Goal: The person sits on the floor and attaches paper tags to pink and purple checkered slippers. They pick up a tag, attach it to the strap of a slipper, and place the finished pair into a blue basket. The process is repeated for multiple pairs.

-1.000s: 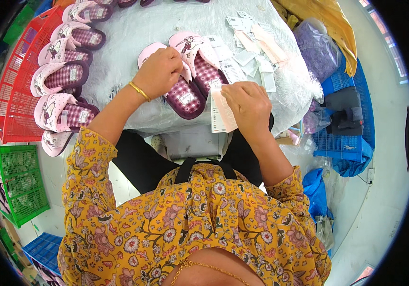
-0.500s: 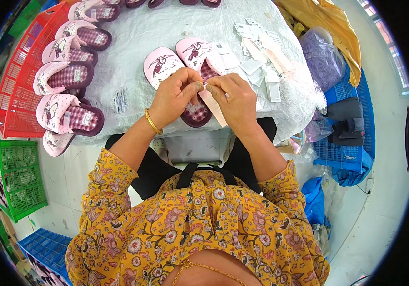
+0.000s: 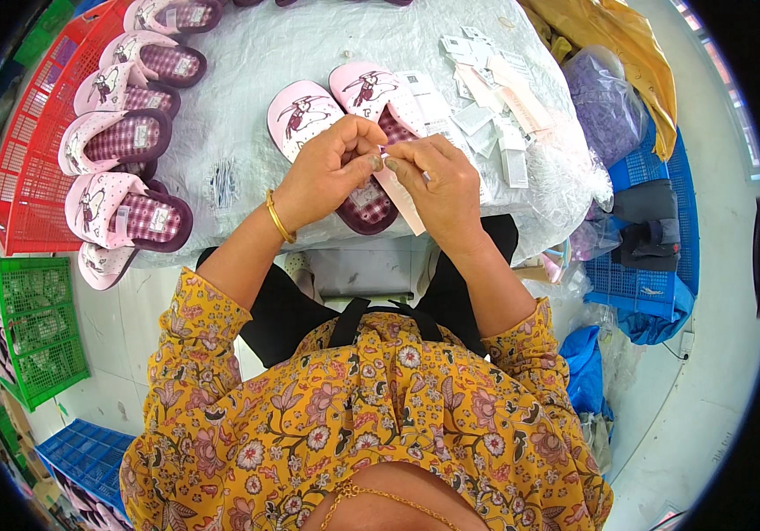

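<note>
Pink slipper pair (image 3: 345, 133) lies at the table's (image 3: 238, 53) near edge beneath both hands, left hand (image 3: 327, 173) and right hand (image 3: 437, 181) pinching a paper tag (image 3: 400, 199) between fingertips; tagging appears underway, next needing precise fastening.

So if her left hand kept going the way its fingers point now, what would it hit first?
The left hand points right, fingertips nearly meeting the right hand at the paper tag; it would likely meet those fingers first, though depth is unclear.
</note>
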A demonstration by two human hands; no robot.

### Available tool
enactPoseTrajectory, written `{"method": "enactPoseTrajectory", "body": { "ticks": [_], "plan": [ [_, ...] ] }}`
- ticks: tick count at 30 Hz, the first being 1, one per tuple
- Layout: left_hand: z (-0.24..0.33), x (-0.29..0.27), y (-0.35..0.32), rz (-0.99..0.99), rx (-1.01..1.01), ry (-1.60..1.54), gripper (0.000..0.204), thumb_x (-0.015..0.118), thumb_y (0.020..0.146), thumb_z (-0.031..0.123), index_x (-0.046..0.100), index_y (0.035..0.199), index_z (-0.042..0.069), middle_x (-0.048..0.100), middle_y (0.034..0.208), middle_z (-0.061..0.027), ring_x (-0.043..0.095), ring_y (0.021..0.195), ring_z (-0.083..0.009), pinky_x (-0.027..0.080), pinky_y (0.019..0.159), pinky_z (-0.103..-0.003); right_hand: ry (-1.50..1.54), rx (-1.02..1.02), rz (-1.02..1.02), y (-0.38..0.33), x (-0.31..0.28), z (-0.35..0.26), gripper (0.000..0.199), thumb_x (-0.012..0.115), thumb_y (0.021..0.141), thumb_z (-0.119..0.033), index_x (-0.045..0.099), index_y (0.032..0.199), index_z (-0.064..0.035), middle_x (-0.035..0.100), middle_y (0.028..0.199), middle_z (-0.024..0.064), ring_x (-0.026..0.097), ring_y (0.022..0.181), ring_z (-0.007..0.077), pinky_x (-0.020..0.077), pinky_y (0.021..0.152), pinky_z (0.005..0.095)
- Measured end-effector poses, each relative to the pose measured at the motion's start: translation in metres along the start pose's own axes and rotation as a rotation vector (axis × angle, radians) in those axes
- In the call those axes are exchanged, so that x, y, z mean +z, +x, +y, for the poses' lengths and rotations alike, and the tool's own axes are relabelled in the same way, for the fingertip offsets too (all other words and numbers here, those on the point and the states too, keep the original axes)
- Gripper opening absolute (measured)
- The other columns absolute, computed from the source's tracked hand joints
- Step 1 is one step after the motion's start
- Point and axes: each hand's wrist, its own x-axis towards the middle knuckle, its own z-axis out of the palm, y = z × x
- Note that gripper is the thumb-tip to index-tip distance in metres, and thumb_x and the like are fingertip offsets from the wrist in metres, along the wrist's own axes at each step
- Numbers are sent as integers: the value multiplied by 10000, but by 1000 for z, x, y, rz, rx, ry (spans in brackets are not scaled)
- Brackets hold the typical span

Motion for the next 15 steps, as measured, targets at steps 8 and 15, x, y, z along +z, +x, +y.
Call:
{"method": "enactPoseTrajectory", "body": {
  "ticks": [8,15],
  "plan": [
    [4,-9,7,-131,-20,104,195,578,878,25,535,1069,23,602,809,-4,561,746,-68,455,667,-229,-42,-97,-69,0,-3,4,122,769,722,-127,698,820,-118,622,752,12,621,696,206,476,660,328],
    [14,-13,10,-203,-37,243,215,598,858,45,536,1062,18,621,733,-46,568,680,-106,457,648,-250,-77,-219,-173,2,-7,6,99,751,753,-138,703,837,-119,620,752,33,622,697,225,490,646,344]
  ]
}}
